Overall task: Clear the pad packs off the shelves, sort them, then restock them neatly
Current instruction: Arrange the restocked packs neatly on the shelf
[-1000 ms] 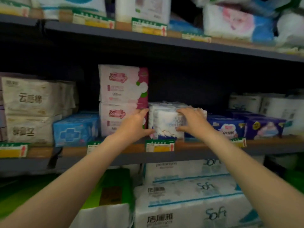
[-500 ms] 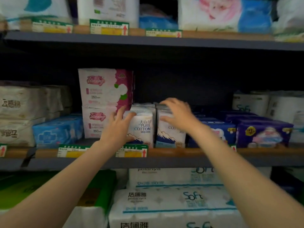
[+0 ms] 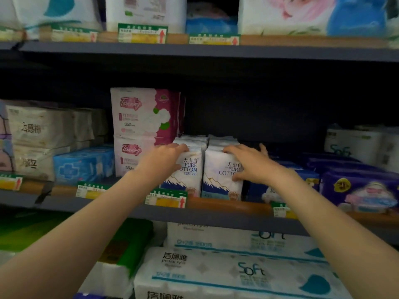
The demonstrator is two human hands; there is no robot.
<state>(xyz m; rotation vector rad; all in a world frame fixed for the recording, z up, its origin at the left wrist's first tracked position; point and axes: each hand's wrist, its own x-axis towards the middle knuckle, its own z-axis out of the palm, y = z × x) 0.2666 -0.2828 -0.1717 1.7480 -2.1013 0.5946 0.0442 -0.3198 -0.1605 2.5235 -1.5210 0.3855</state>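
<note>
Left hand fingers curl over the left pack; right hand grips the right pack, at the shelf front edge.

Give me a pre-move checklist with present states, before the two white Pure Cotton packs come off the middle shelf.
1. Left hand on left Pure Cotton pack: ok, fingers over its top.
2. Right hand on right Pure Cotton pack: ok, thumb on its front.
3. Both packs upright, side by side: ok.
4. Pink stacked packs clear of the left pack: cannot tell.
5. Packs behind staying put: cannot tell.
</note>
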